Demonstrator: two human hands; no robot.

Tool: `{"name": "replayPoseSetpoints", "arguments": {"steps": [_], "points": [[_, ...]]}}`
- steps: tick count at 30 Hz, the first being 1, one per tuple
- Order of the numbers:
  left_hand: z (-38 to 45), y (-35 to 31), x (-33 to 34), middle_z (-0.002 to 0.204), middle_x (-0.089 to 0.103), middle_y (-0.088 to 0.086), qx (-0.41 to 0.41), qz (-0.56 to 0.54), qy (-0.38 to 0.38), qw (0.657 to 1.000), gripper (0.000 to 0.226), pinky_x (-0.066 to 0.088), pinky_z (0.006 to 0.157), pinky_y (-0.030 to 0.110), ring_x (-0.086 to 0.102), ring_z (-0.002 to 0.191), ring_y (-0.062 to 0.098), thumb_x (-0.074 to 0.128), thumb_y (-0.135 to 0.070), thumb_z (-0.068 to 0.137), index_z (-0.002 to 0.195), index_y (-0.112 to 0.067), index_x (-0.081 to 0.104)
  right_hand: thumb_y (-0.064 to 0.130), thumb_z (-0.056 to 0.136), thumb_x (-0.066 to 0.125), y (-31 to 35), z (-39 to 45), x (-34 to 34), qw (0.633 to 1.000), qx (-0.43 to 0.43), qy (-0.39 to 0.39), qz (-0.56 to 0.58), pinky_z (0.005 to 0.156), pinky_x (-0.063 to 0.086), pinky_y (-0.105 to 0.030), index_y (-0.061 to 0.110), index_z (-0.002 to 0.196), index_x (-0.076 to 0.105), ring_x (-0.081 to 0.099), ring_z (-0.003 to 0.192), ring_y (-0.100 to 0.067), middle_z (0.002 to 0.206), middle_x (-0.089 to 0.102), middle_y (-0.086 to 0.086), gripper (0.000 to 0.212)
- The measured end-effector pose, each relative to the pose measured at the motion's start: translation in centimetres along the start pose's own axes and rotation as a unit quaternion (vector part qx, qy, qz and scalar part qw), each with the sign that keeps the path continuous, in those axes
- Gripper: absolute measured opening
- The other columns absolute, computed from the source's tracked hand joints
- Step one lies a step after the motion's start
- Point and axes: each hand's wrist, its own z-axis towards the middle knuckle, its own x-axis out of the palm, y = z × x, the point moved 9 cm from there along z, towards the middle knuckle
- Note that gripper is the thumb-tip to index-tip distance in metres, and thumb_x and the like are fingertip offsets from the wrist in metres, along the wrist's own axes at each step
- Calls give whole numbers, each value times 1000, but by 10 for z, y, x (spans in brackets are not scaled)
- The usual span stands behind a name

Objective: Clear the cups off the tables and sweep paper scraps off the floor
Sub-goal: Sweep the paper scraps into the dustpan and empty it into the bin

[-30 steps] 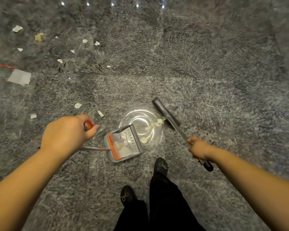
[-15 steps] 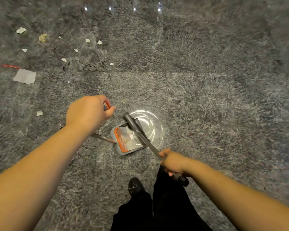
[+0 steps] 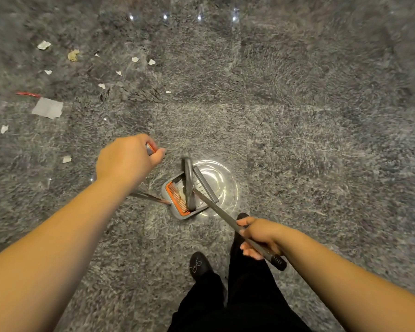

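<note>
A grey dustpan (image 3: pixel 203 186) with an orange comb edge stands on the polished grey stone floor, just ahead of my feet. My left hand (image 3: pixel 127 159) grips the top of its long metal handle. The broom (image 3: pixel 189 183) has its grey head lying inside the pan, over pale paper scraps. My right hand (image 3: pixel 261 236) grips the broom's shaft near its black end cap. Several white paper scraps (image 3: pixel 135 59) lie scattered on the floor at the upper left.
A larger grey paper sheet (image 3: pixel 48 108) and a red strip (image 3: pixel 28 94) lie at the far left. A yellowish crumpled scrap (image 3: pixel 73 55) sits farther back. My black shoes (image 3: pixel 199 264) and trousers are at the bottom. A bright ceiling-light reflection rings the dustpan.
The broom head swept left from the floor beside the dustpan into the pan, carrying the scraps with it. My left hand moved right and up with the pan's handle.
</note>
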Motion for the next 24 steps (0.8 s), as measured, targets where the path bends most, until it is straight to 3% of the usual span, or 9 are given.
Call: {"name": "replayPoseSetpoints", "arguments": {"steps": [5,8,14,16,20,24], "points": [[-11,-3,0,65,61,-10,-3,2,6,1000,26,32,44,22,52,56,11,51,-60,90,86,-35,58,13,100,27,-5,5,-5,993,-14,-87,-79,36,34,-15,28,118,43,39,38,-11,65,45,-7,28],[-17,-4,1,66,63,-8,5,8,10,1000,26,33,44,22,55,56,14,52,-59,90,89,-34,59,24,103,37,-4,3,0,989,-45,-95,-105,35,36,-18,22,119,38,41,42,-14,67,46,-8,16],[-24,4,-1,56,50,-14,-18,-4,7,1000,25,32,44,21,49,52,11,54,-58,91,87,-33,56,20,101,42,1,-11,4,983,-81,-92,-135,35,37,-20,20,117,41,42,37,-12,65,47,-7,16],[-29,17,-3,56,49,-14,-39,-15,-5,999,24,31,44,22,48,53,14,56,-57,90,88,-32,58,22,101,43,4,-16,3,982,-86,-94,-138,36,37,-21,25,113,40,43,40,-13,65,48,-7,13],[-48,64,-8,72,68,2,-95,-29,-36,994,28,40,53,29,54,64,26,58,-55,89,93,-28,66,22,100,45,18,-25,3,978,-110,-103,-147,35,37,-21,26,113,43,44,37,-11,65,50,-6,14],[-68,110,-20,70,65,6,-146,-55,-75,985,29,37,57,30,56,64,29,60,-58,85,89,-30,67,19,99,46,43,-31,9,972,-136,-121,-147,34,35,-20,25,118,44,42,34,-12,62,51,-6,19]]}}
